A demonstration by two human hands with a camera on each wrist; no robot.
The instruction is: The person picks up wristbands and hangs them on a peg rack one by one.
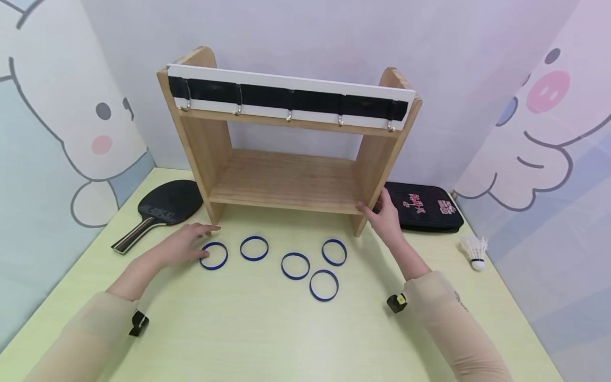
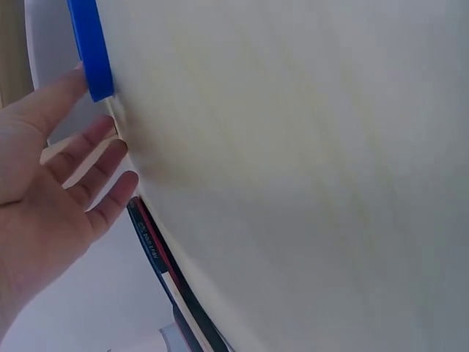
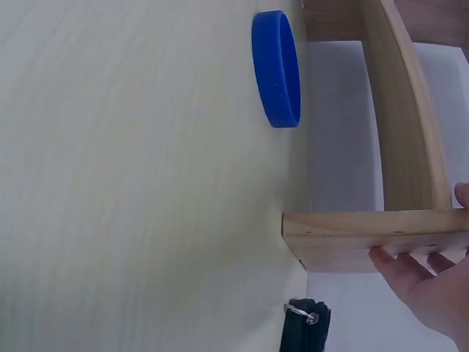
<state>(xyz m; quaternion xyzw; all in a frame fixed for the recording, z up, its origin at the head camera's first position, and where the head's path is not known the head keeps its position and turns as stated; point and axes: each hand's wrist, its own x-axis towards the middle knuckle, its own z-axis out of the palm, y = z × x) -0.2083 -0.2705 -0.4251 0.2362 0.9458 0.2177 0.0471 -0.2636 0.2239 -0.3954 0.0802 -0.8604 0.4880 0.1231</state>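
Note:
A wooden rack (image 1: pixel 286 178) with a row of silver hooks (image 1: pixel 289 115) along its top front stands on the table. My right hand (image 1: pixel 385 218) grips the rack's right side panel (image 3: pixel 366 233), thumb at the shelf's front edge and fingers against the outer face. My left hand (image 1: pixel 183 245) reaches over the leftmost blue ring (image 1: pixel 224 258), its thumb at the band and its other fingers loosely extended. That blue band (image 2: pixel 91 55) also shows beside the thumb in the left wrist view. Several more blue rings, one of them (image 1: pixel 254 260) nearby, lie flat before the rack.
A black table tennis paddle (image 1: pixel 171 201) lies left of the rack. To the right are a black zip case (image 1: pixel 422 207) and a shuttlecock (image 1: pixel 474 252). Printed cartoon panels (image 1: pixel 553 159) enclose the table (image 1: pixel 238 329) at the back and sides.

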